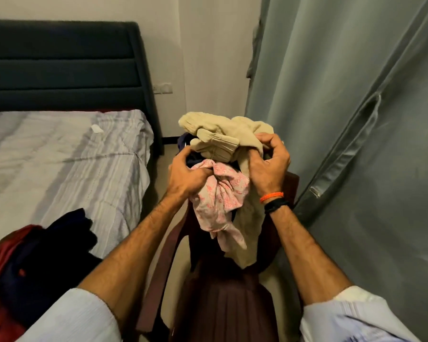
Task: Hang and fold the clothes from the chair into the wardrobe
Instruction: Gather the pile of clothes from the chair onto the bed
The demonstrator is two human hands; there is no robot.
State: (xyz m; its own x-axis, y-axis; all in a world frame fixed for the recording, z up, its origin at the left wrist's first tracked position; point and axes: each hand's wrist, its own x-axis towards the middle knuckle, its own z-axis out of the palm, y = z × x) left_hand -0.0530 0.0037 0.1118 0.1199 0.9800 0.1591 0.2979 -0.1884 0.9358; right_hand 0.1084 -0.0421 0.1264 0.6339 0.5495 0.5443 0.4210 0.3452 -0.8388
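- Hands raised together over the chair [223, 309], forearms reaching in from 7 and 5 o'clock, pale sleeves pushed back to the elbows.
- Left hand [187, 177], knuckles up, fingers curled tight into the pink patterned garment [220, 206], bunching it.
- Right hand [269, 166], back toward the camera, fingers and thumb clenched on the beige garment [220, 137]; orange and black bands [273, 201] on the wrist.
- Beige cloth heaped at 12 o'clock of the hands, one length trailing down at 6 o'clock beside the pink one.
- Dark and red clothes [35, 262] piled on the bed [59, 156] at 8 o'clock.
- Grey fabric wardrobe [356, 119] at 3 o'clock, flap hanging.
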